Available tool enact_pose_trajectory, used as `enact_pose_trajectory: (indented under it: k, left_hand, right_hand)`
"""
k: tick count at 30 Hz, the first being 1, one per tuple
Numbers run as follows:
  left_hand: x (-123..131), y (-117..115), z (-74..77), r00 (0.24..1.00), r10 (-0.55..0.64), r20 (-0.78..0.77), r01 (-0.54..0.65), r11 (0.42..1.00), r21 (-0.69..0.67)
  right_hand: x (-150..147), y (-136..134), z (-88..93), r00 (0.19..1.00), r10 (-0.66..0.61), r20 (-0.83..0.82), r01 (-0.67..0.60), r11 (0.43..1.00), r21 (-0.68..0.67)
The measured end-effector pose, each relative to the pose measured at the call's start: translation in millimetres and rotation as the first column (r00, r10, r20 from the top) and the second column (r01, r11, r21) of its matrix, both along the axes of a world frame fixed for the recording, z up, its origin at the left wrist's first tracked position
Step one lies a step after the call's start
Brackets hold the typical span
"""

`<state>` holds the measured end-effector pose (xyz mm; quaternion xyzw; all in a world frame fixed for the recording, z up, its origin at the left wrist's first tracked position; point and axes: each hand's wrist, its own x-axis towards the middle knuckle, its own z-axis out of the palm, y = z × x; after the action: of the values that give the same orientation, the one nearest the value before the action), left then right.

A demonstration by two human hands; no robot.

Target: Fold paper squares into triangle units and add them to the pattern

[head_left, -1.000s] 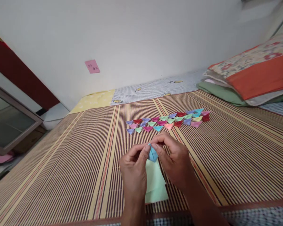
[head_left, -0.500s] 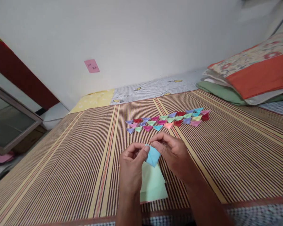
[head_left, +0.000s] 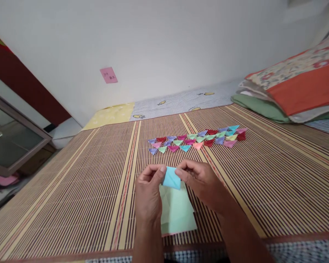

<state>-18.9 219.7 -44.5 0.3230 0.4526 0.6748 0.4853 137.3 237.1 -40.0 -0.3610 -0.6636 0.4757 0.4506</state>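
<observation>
A small folded square of light blue paper with a diagonal crease is held up between my two hands. My left hand pinches its upper left corner between thumb and fingers. Thumb and forefinger of my right hand are closed on its upper right corner. Below it lie pale green paper sheets, partly hidden by my left hand and the blue square. Beyond my hands, several small folded paper triangles in many colours lie in uneven rows on the striped mat.
Stacked bedding with an orange and floral cover sits at the right. A pink note is on the white wall. Yellow cloth and checked cloth run along the wall. A framed glass panel stands at the left.
The blue paper has turned from corner-down to nearly level-edged. My right hand has come down onto its upper right corner. The view has shifted slightly.
</observation>
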Motion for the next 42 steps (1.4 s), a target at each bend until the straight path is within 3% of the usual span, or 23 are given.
enact_pose_trajectory:
  k: [5,8,11,15,20,23,27,31,34,42]
  left_hand:
    - [5.2,0.4,1.2,0.995,0.091,0.051,-0.092,0.996,0.018]
    - [5.9,0.5,3.5,0.989,0.030,0.147,-0.030,1.000,-0.003]
    - [5.2,0.1,4.8,0.991,-0.026,0.133,0.028,1.000,-0.010]
    - [4.5,0.0,5.3,0.997,-0.006,0.077,0.006,1.000,0.005]
    - [4.1,0.9,6.3,0.973,-0.010,0.231,0.014,1.000,-0.013]
    - [3.8,1.6,6.4,0.974,-0.048,0.221,0.053,0.998,-0.020]
    - [3.3,3.8,4.4,0.977,-0.017,0.211,0.019,1.000,-0.009]
    - [3.8,5.8,1.1,0.966,0.036,0.255,-0.038,0.999,0.004]
    - [5.9,6.0,0.1,0.957,0.064,0.285,-0.065,0.998,-0.005]
    - [13.0,5.3,-0.8,0.954,0.064,0.292,-0.082,0.995,0.050]
  right_hand:
    - [-7.5,0.4,-6.5,0.997,0.071,0.020,-0.069,0.994,-0.090]
    - [-9.5,-0.4,-6.2,0.997,0.029,0.070,-0.026,0.998,-0.056]
    - [-7.2,-1.0,-5.4,0.996,0.016,0.091,-0.012,0.999,-0.051]
    - [-3.3,-0.9,-5.7,0.993,0.065,0.096,-0.059,0.996,-0.065]
    - [-2.8,-1.0,-3.2,0.992,0.098,0.077,-0.097,0.995,-0.025]
    - [-2.0,-1.5,-1.3,0.996,0.065,0.068,-0.067,0.998,0.020]
    - [-0.1,1.3,-2.8,0.997,0.078,0.012,-0.078,0.997,-0.004]
    - [-1.0,4.5,-5.0,0.993,-0.032,-0.118,0.027,0.999,-0.044]
    - [-3.8,2.2,-2.8,0.983,-0.137,-0.118,0.134,0.990,-0.036]
    - [-16.6,-3.4,1.4,0.978,-0.167,-0.125,0.170,0.985,0.011]
